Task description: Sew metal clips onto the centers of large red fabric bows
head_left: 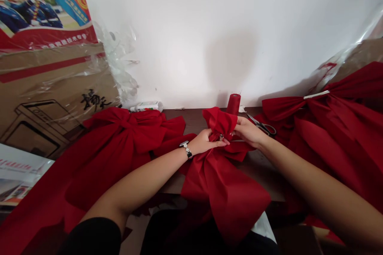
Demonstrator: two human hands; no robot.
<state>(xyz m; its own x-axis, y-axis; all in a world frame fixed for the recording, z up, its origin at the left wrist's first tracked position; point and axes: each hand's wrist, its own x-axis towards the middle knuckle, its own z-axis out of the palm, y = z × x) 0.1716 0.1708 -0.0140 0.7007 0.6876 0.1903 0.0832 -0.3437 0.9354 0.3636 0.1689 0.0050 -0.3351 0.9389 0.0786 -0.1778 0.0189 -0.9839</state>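
Observation:
A red fabric bow (224, 179) is gathered between my two hands above the dark table, its wide tails hanging over the front edge toward my lap. My left hand (206, 140), with a watch on the wrist, is closed round the pinched middle of the bow. On the upper right side, my right hand (247, 130) grips the gathered cloth, its fingertips partly hidden by the fabric. A small shiny metal piece, perhaps a ring, shows at the left fingers. Just behind stands a spool of red thread (233, 104). Black-handled scissors (262, 124) lie right of my right hand.
Finished-looking red bows (125, 127) are heaped at left, and more red fabric (335, 127) with a white strip lies at right. A white tube (147, 106) rests by the wall. A cardboard box (56, 103) stands on the left. The white wall (179, 40) closes off the back.

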